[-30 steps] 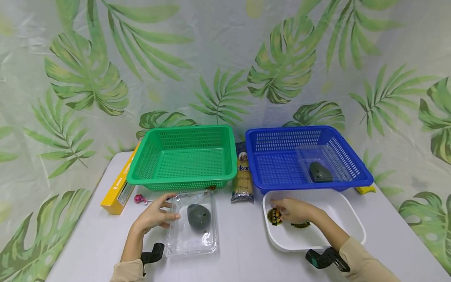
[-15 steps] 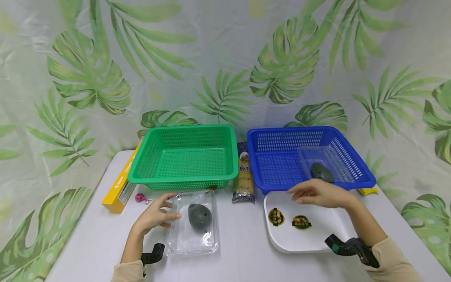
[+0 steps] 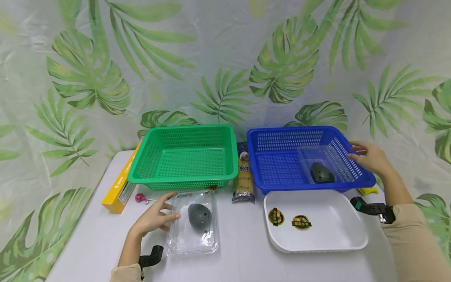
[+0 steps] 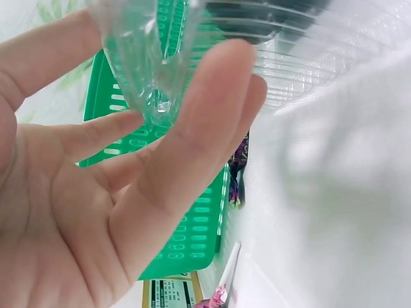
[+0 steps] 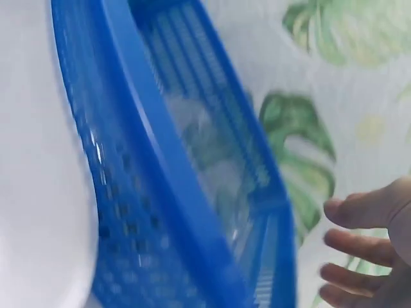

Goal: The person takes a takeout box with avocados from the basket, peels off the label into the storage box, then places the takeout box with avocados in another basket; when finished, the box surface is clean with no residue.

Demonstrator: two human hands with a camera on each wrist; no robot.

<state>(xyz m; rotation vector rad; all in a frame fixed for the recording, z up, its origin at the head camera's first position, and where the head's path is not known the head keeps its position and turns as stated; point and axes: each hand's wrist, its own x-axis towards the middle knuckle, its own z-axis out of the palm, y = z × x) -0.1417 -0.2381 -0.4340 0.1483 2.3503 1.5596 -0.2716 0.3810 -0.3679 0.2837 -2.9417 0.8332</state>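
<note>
My left hand (image 3: 155,217) is at the left edge of a clear plastic container (image 3: 179,239), thumb and fingers loosely spread about its edge. In the left wrist view, clear plastic (image 4: 138,58) shows between thumb and fingers. A dark grey rounded shape (image 3: 199,216) shows in the container. My right hand (image 3: 370,156) is by the right rim of the blue basket (image 3: 278,186); the right wrist view shows its fingers (image 5: 359,244) extended, apart from the basket. Another clear container (image 3: 306,156) with a similar dark shape (image 3: 321,173) lies in that basket.
A green basket (image 3: 183,182) stands at back left, with a yellow box (image 3: 119,188) and a pink lollipop (image 3: 140,197) near it. A spaghetti packet (image 3: 244,180) lies between the baskets. In front of the blue one sits a white tray (image 3: 327,239); a yellow packet (image 3: 368,190) lies right.
My right hand has left the white tray, moving up and right to the blue basket's right rim, uncovering two stickers in the tray. The left hand has barely moved.
</note>
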